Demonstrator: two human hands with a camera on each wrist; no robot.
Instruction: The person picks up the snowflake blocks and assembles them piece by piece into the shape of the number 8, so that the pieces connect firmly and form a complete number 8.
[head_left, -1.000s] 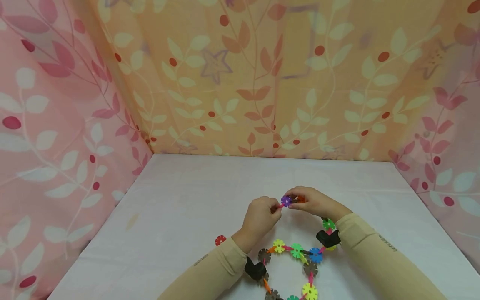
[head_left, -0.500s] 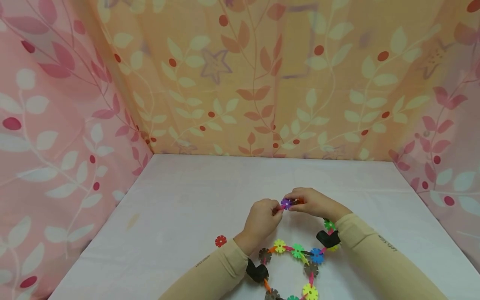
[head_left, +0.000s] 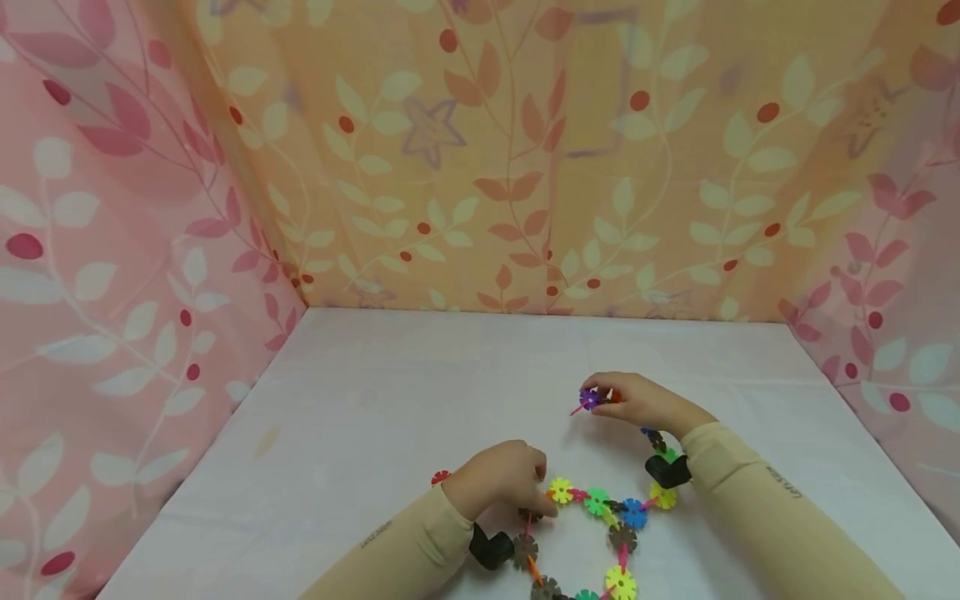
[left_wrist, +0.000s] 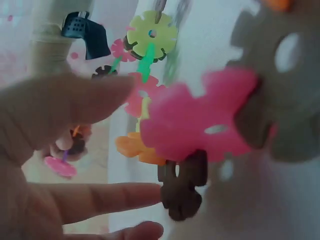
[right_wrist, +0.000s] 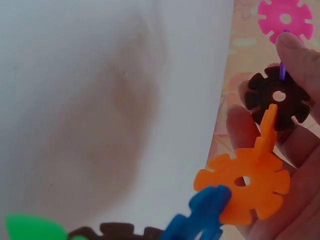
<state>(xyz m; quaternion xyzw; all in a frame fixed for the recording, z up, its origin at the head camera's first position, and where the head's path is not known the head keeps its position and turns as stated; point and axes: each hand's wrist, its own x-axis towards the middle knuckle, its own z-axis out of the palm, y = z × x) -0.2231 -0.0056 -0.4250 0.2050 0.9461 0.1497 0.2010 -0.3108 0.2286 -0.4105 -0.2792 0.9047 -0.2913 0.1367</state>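
My right hand (head_left: pixel 645 402) pinches the raised end of a chain of plastic snowflake discs, by its purple disc (head_left: pixel 588 400). Thumb and fingers meet around the purple and brown disc (right_wrist: pixel 278 95) there in the right wrist view, with a pink disc (right_wrist: pixel 285 19) at the tip and an orange disc (right_wrist: pixel 242 181) below. My left hand (head_left: pixel 498 477) is over the left side of a ring of linked discs. In the left wrist view its thumb and fingers are spread apart, and a fingertip is at a brown disc (left_wrist: pixel 182 186) beside a large pink disc (left_wrist: pixel 200 120).
The disc ring continues toward the front edge of the view, with yellow (head_left: pixel 620 582), blue (head_left: pixel 634 513) and green discs (head_left: pixel 597 502). A loose-looking red disc (head_left: pixel 441 477) lies partly behind the left hand. Patterned curtains (head_left: pixel 480 167) enclose the white table (head_left: pixel 360 400).
My left hand has let go of the pink disc at the chain's end and moved down and left to the ring. My right hand, with the chain, has shifted slightly right.
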